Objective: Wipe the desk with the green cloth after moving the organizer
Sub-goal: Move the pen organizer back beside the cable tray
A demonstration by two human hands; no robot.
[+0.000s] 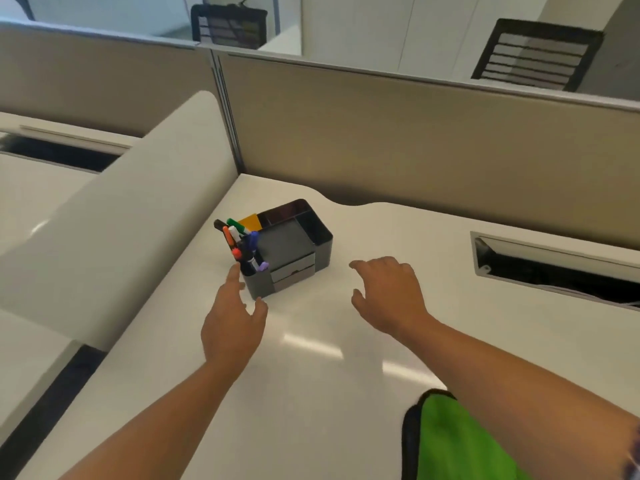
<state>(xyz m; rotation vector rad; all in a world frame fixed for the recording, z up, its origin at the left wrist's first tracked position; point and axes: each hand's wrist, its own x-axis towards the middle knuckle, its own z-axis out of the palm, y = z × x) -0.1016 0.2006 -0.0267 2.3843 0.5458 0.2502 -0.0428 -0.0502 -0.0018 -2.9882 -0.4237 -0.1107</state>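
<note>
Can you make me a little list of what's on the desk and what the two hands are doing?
desk: white desk, beige divider behind
organizer: black organizer near the back left corner, markers standing in its front cup
cloth: green cloth at the near edge, under the right arm
left hand: left hand open, fingertips at the organizer's front corner
right hand: right hand open, apart from the organizer, holding nothing

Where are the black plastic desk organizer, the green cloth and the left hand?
black plastic desk organizer [289, 245], head view, on its shallow middle tray
green cloth [453, 445], head view, on its bright green face near the desk's front edge
left hand [232, 323], head view, on its back
</note>
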